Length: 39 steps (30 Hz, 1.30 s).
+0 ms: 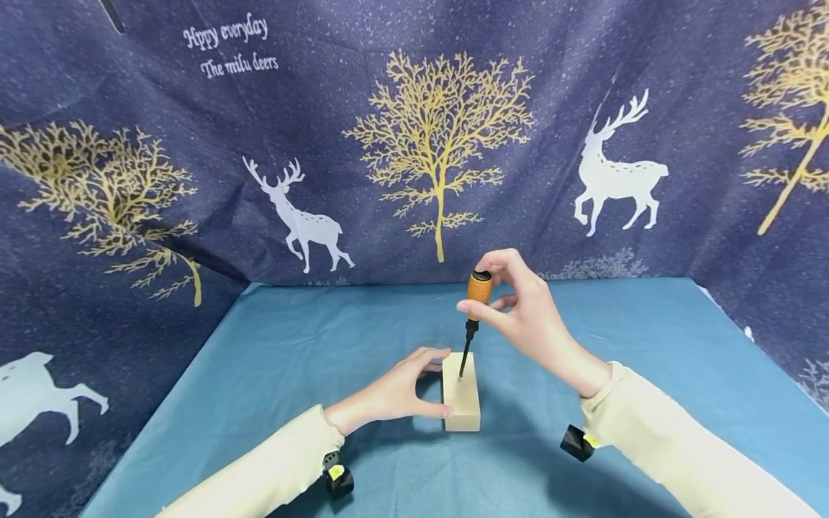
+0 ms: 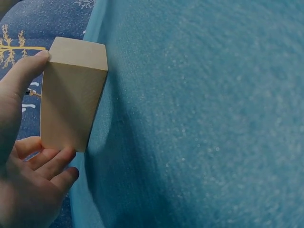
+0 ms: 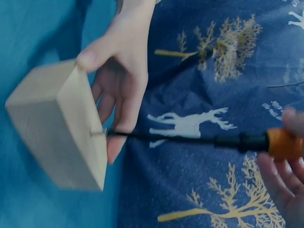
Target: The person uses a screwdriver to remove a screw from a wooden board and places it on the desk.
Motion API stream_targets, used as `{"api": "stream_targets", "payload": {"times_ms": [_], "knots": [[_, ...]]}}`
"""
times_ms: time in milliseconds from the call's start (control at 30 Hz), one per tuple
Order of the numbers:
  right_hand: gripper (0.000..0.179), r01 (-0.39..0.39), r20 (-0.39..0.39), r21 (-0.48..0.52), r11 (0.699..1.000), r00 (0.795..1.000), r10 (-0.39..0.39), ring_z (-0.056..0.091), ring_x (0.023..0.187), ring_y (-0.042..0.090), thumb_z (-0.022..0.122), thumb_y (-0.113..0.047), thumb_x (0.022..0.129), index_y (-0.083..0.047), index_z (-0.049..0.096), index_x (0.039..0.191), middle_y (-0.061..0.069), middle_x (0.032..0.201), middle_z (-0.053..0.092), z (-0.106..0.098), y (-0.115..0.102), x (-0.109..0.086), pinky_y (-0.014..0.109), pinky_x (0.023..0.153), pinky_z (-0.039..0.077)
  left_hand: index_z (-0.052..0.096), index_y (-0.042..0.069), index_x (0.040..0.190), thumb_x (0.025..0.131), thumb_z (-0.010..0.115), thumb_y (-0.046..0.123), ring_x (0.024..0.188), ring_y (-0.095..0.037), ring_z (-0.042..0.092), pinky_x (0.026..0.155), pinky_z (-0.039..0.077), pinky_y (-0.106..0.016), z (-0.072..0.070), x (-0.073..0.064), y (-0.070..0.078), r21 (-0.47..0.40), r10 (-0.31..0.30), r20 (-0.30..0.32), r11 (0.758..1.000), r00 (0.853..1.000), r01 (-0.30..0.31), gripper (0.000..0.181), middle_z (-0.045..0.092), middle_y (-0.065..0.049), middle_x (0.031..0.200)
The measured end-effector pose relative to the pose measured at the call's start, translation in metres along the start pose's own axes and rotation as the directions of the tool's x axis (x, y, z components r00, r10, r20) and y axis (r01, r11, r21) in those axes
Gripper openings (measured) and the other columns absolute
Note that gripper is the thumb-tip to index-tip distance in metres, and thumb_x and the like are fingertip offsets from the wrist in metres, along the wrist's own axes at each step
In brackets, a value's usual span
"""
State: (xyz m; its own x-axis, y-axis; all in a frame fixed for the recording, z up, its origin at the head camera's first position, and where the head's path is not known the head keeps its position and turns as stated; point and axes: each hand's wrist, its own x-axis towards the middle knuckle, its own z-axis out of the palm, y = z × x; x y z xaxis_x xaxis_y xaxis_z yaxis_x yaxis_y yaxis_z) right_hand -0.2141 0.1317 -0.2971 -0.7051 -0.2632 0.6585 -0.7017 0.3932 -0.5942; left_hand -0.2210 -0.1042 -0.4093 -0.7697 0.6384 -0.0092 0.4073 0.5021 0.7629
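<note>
A pale wooden block (image 1: 463,411) lies on the blue cloth, its long side running away from me. My left hand (image 1: 396,388) grips it from the left, thumb at the near end and fingers at the far end. My right hand (image 1: 529,311) holds a screwdriver (image 1: 479,290) by its orange handle, thumb on one side and fingers round the black-capped top. The black shaft slants down to the block's upper face. In the right wrist view a small screw (image 3: 97,133) stands partly out of the wood, with the screwdriver tip at its head.
Blue cloth (image 1: 285,360) covers the table. Behind it hangs a dark blue backdrop (image 1: 388,216) printed with white deer and golden trees. A black wrist camera (image 1: 576,442) sits below the right cuff, and another wrist camera (image 1: 340,483) below the left.
</note>
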Motion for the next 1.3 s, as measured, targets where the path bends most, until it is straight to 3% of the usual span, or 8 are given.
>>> {"api": "stream_targets", "payload": {"times_ms": [133, 233, 433, 533, 667, 833, 1100, 1300], "knots": [[0.040, -0.033, -0.013, 0.009, 0.999, 0.999, 0.033, 0.066, 0.099, 0.011, 0.080, -0.007, 0.082, -0.005, 0.054, 0.111, 0.009, 0.117, 0.065, -0.003, -0.004, -0.001, 0.022, 0.065, 0.060, 0.035, 0.013, 0.153, 0.082, 0.081, 0.037, 0.134, -0.019, 0.053, 0.116, 0.041, -0.040, 0.000, 0.000, 0.000, -0.001, 0.006, -0.002, 1.000, 1.000, -0.006, 0.088, 0.041, -0.005, 0.151], [0.036, -0.024, 0.092, 0.156, 0.987, 0.996, 0.010, 0.068, 0.107, 0.009, 0.075, -0.002, 0.085, -0.005, 0.054, 0.114, 0.013, 0.119, 0.068, -0.008, -0.004, 0.001, 0.025, 0.073, 0.062, 0.035, 0.013, 0.153, 0.082, 0.081, 0.037, 0.134, -0.019, 0.052, 0.116, 0.041, -0.041, 0.000, 0.000, 0.000, -0.002, 0.001, 0.000, 1.000, 1.000, -0.001, 0.088, 0.041, -0.005, 0.150], [0.035, -0.014, 0.320, 0.455, 0.890, 0.936, -0.148, 0.067, 0.112, 0.021, 0.058, 0.008, 0.095, 0.000, 0.045, 0.127, 0.018, 0.120, 0.064, -0.017, 0.004, 0.006, 0.034, 0.087, 0.060, 0.034, 0.012, 0.153, 0.082, 0.081, 0.038, 0.134, -0.019, 0.052, 0.116, 0.041, -0.041, 0.000, -0.001, -0.001, 0.005, -0.007, 0.005, 1.000, 1.000, 0.007, 0.089, 0.041, -0.005, 0.150], [0.035, -0.010, 0.279, 0.458, 0.889, 0.951, -0.133, 0.067, 0.112, 0.019, 0.057, 0.007, 0.095, 0.002, 0.042, 0.127, 0.012, 0.118, 0.065, -0.015, 0.008, 0.004, 0.031, 0.087, 0.060, 0.034, 0.013, 0.153, 0.082, 0.081, 0.039, 0.135, -0.019, 0.052, 0.116, 0.041, -0.041, 0.000, -0.001, 0.000, 0.007, -0.013, 0.008, 1.000, 1.000, 0.012, 0.089, 0.041, -0.005, 0.151], [0.038, -0.088, 0.127, 0.408, 0.909, 0.991, 0.040, 0.066, 0.106, 0.010, 0.070, 0.002, 0.089, 0.000, 0.051, 0.122, -0.003, 0.117, 0.064, -0.007, 0.010, 0.002, 0.027, 0.083, 0.060, 0.034, 0.013, 0.153, 0.082, 0.081, 0.038, 0.135, -0.019, 0.052, 0.116, 0.041, -0.041, 0.000, -0.001, 0.000, 0.004, -0.013, 0.009, 1.000, 1.000, 0.013, 0.089, 0.041, -0.005, 0.151], [0.032, -0.164, 0.031, 0.286, 0.944, 0.986, 0.162, 0.067, 0.090, 0.007, 0.075, -0.008, 0.087, -0.008, 0.062, 0.115, -0.010, 0.118, 0.062, -0.005, 0.009, 0.005, 0.024, 0.077, 0.058, 0.034, 0.014, 0.153, 0.082, 0.081, 0.040, 0.135, -0.019, 0.052, 0.116, 0.041, -0.041, 0.000, 0.000, 0.000, 0.015, -0.015, 0.007, 1.000, 1.000, 0.015, 0.090, 0.041, -0.004, 0.150], [0.031, -0.106, 0.098, 0.240, 0.965, 0.992, 0.084, 0.060, 0.102, 0.007, 0.070, -0.007, 0.091, -0.009, 0.066, 0.122, -0.003, 0.123, 0.065, -0.015, 0.005, 0.003, 0.020, 0.085, 0.058, 0.034, 0.013, 0.153, 0.082, 0.081, 0.038, 0.136, -0.019, 0.052, 0.116, 0.040, -0.041, 0.000, 0.000, 0.001, 0.006, -0.008, 0.006, 1.000, 1.000, 0.008, 0.089, 0.040, -0.005, 0.152], [0.040, -0.020, 0.222, 0.385, 0.923, 0.972, -0.071, 0.062, 0.119, 0.012, 0.057, 0.002, 0.097, -0.004, 0.048, 0.135, 0.002, 0.127, 0.065, -0.017, 0.008, 0.006, 0.024, 0.093, 0.056, 0.034, 0.013, 0.153, 0.083, 0.080, 0.039, 0.136, -0.019, 0.051, 0.116, 0.040, -0.041, -0.001, 0.000, 0.001, 0.008, -0.010, 0.011, 1.000, 1.000, 0.010, 0.089, 0.040, -0.005, 0.152]]}}
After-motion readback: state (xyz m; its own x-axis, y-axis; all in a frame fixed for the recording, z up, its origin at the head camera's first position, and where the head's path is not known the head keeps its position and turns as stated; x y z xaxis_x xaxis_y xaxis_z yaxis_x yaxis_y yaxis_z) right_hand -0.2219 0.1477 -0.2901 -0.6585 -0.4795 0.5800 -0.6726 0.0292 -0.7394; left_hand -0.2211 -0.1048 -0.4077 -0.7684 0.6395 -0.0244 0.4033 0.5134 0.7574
